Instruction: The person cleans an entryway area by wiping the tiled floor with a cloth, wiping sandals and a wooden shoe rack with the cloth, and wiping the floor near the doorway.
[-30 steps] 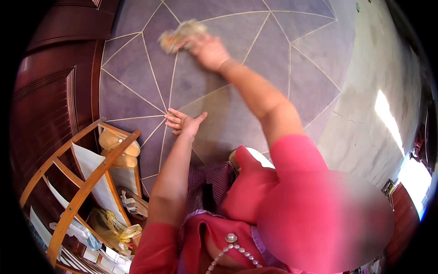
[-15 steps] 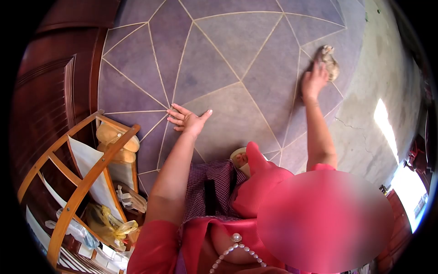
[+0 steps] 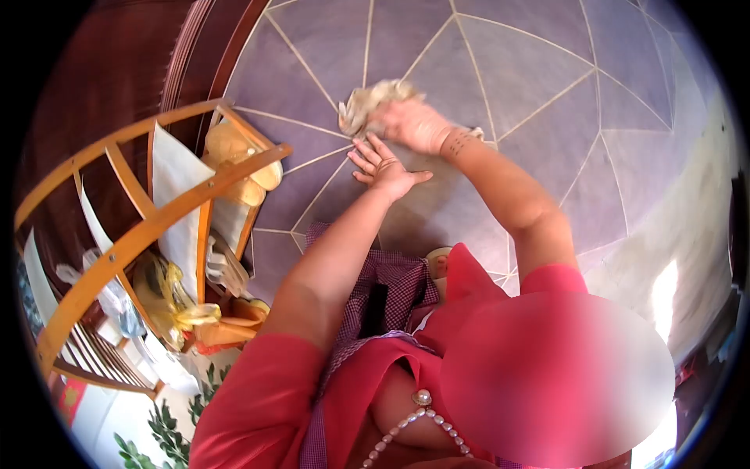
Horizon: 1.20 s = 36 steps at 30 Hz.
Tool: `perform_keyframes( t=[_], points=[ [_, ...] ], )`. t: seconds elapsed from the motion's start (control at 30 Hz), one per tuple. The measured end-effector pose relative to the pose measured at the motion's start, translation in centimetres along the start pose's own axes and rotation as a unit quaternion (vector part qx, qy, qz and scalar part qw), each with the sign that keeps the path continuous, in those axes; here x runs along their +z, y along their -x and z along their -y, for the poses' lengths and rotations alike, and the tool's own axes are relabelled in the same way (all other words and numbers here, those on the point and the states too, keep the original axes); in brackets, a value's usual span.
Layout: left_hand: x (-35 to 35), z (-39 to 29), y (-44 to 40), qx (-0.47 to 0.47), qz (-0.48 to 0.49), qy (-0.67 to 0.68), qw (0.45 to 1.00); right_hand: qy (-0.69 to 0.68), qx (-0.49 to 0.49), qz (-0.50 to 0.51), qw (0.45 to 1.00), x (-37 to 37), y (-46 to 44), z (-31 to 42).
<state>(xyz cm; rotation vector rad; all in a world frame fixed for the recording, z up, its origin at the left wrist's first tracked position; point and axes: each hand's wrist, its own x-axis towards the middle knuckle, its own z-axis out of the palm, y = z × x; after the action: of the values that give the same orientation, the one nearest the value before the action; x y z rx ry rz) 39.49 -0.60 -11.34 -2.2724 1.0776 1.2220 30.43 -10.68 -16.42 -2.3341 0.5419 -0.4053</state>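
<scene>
A crumpled beige cloth (image 3: 361, 108) lies against the purple-grey floor (image 3: 539, 70), which is crossed by pale lines. Pressed down on it is my right hand (image 3: 414, 125), its fingers blurred and partly lost against the fabric. Just below the cloth, my left hand (image 3: 387, 170) has its fingers spread and holds nothing; whether it touches the floor I cannot tell.
At the left stands a wooden shoe rack (image 3: 148, 227) with tan slippers (image 3: 238, 160) and a yellow plastic bag (image 3: 183, 301). Behind it is a dark red wooden door (image 3: 101, 70). Green leaves (image 3: 164, 430) show at the lower left.
The cloth and my right hand have swept from the right side back to the left, near my left hand. The view has turned, and leaves now show below the rack.
</scene>
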Motion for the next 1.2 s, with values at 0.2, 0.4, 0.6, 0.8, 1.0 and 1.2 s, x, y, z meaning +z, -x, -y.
perform_keyframes(
  t=[0.2,0.4,0.6,0.8,1.0,1.2],
  points=[
    [-0.4,-0.1,0.9,0.012,-0.037,0.019,0.999,0.375,0.195,-0.161,0.892,-9.2,4.0,-7.6],
    [-0.2,0.3,1.1,0.035,-0.047,0.033,0.998,0.263,0.283,-0.273,0.881,-9.4,10.2,-7.9],
    [-0.4,0.7,1.5,0.057,-0.039,0.043,0.997,-0.066,0.156,-0.237,0.957,-2.1,-2.6,0.3],
    [-0.2,0.8,0.8,0.064,-0.010,0.056,0.996,0.010,-0.083,-0.141,0.987,-1.4,-18.5,7.3],
    [19.3,1.4,-12.2,0.055,-0.301,-0.190,0.933,0.154,-0.042,0.164,0.974,8.1,-20.8,8.0],
    [10.7,1.4,-6.4,0.086,-0.277,-0.063,0.955,0.398,0.007,0.179,0.900,4.6,-22.8,6.4]
  ],
)
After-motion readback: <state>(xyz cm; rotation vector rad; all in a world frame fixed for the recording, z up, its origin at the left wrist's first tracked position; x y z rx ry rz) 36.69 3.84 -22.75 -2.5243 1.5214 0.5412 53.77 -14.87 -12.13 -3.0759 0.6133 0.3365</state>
